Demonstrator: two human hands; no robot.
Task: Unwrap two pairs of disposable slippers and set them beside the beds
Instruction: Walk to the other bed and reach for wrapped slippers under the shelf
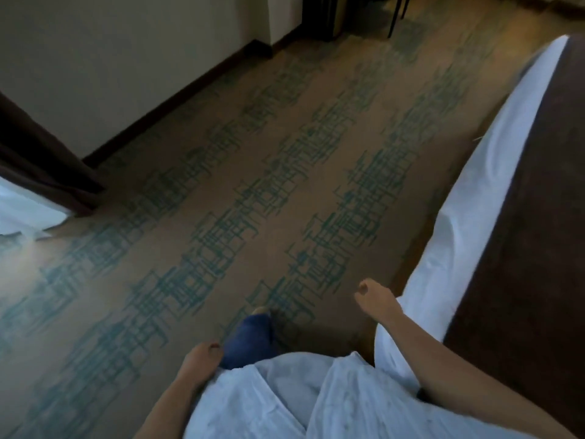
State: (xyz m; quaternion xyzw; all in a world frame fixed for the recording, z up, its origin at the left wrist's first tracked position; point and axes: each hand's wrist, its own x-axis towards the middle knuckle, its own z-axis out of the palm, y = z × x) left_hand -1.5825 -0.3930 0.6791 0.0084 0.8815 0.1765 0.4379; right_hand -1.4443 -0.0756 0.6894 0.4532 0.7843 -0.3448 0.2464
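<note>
No slippers or wrapping show in the head view. My left hand (199,359) hangs by my hip at the bottom centre, fingers curled loosely, holding nothing. My right hand (375,299) swings out in front of me, close to the bed's near corner, fingers curled in and empty. A bed (474,198) with a white sheet and a dark brown cover runs along the right side. The frame is blurred by motion.
Brown carpet (253,172) with teal line patterns fills the middle. A pale wall with dark skirting (177,96) runs along the left. A dark curtain (41,160) and white fabric (22,213) are at far left. Dark furniture legs (395,17) stand at the top.
</note>
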